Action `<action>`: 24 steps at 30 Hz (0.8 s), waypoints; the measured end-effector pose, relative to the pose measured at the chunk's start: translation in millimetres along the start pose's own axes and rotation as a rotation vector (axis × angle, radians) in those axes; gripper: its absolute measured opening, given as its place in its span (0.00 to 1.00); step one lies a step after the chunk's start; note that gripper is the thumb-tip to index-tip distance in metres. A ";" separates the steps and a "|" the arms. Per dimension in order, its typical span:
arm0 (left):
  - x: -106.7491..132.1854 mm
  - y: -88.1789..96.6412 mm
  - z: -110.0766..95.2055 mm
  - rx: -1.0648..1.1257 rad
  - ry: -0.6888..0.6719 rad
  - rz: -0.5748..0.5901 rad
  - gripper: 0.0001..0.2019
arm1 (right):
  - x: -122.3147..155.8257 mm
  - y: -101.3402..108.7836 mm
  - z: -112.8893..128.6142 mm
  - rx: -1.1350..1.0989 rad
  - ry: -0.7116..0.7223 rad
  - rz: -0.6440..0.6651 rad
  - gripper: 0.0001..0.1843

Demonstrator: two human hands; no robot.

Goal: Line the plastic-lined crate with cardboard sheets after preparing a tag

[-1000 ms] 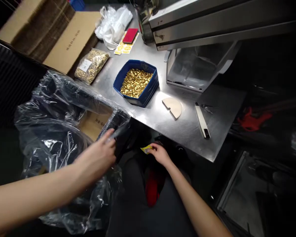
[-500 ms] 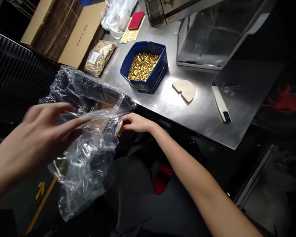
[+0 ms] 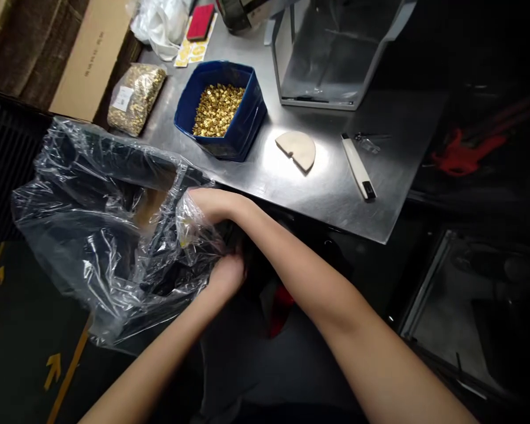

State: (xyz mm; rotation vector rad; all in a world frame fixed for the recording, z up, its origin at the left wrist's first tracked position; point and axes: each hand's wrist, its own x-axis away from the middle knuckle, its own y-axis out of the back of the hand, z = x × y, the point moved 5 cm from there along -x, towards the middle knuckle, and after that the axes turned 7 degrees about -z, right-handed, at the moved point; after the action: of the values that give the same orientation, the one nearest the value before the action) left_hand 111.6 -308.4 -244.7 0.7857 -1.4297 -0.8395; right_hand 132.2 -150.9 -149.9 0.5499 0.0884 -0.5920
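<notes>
A large clear plastic bag [image 3: 92,235] lines a cardboard box left of the steel table [image 3: 335,197]. My right hand [image 3: 209,203] reaches into the bag's mouth. Its fingers are curled behind the film, and a small yellow packet [image 3: 184,232] shows through the film at the fingertips. Just below, my left hand [image 3: 227,274] is closed on the bag's bunched edge and holds it against the dark box corner. The two hands are close together.
On the table stand a blue bin of small gold parts [image 3: 223,109], a sealed bag of the same parts [image 3: 135,97], a half-round white piece [image 3: 297,148], a white utility knife [image 3: 357,166] and a clear machine housing [image 3: 331,53]. Flat cardboard [image 3: 92,59] lies far left.
My right hand carried the yellow packet from under the table's edge into the bag. My left hand dropped from above the bag and closed on its edge below the right hand.
</notes>
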 end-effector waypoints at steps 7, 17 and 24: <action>9.5 34.1 64.3 -0.001 0.400 -0.118 0.31 | 6.9 4.1 -12.9 0.113 -0.203 -0.079 0.09; 17.8 40.3 81.1 0.247 0.421 -0.145 0.27 | 46.8 -44.7 -71.4 -0.242 -0.277 -0.312 0.11; 1.1 45.4 82.2 0.280 0.308 -0.109 0.26 | 43.3 -57.6 -74.6 -0.250 -0.254 -0.325 0.08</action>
State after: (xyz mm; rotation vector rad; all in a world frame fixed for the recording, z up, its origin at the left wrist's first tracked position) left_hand 30.4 -283.4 -204.6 1.1620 -1.2496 -0.5741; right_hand 142.0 -174.1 -250.5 0.2144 0.0097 -0.9485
